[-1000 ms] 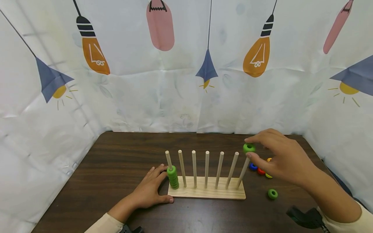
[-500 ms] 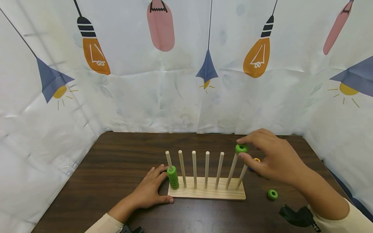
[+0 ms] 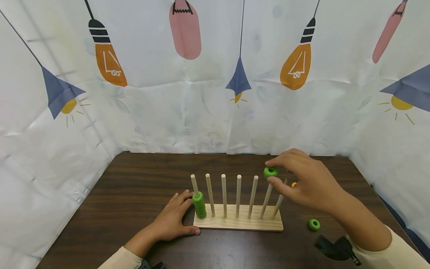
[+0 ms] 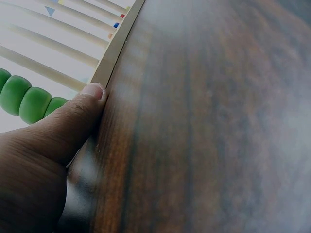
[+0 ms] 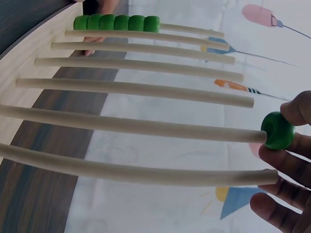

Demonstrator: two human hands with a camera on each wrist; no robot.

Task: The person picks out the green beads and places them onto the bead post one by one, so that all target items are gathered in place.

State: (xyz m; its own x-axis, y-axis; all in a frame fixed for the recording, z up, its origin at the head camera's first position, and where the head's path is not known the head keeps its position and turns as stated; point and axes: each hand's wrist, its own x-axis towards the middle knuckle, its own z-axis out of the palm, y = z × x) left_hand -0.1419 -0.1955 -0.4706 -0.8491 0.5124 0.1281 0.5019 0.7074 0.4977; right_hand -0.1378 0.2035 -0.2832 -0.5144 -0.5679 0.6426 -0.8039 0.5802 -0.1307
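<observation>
A wooden stand (image 3: 238,223) with several upright pegs sits on the dark table. My left hand (image 3: 169,221) holds the stand's left end, its thumb (image 4: 92,92) against the front edge and its fingers behind. Several green beads (image 3: 199,206) are stacked on the leftmost peg. With thumb and fingertips, my right hand (image 3: 310,185) pinches a single green bead (image 5: 282,137). That bead is at the tip of the second peg from the right (image 5: 194,132); whether the tip is inside its hole is hard to tell. The other pegs carry no beads.
Another green bead (image 3: 312,227) lies on the table right of the stand. Behind my right hand an orange-yellow bead (image 3: 293,184) peeks out. Small red (image 4: 122,16) and blue beads (image 4: 116,24) show past the stand. A printed cloth (image 3: 215,123) hangs behind the table.
My right hand has carried the green bead leftward, from above the rightmost peg to the top of the second peg from the right. The left hand and the stand have stayed put.
</observation>
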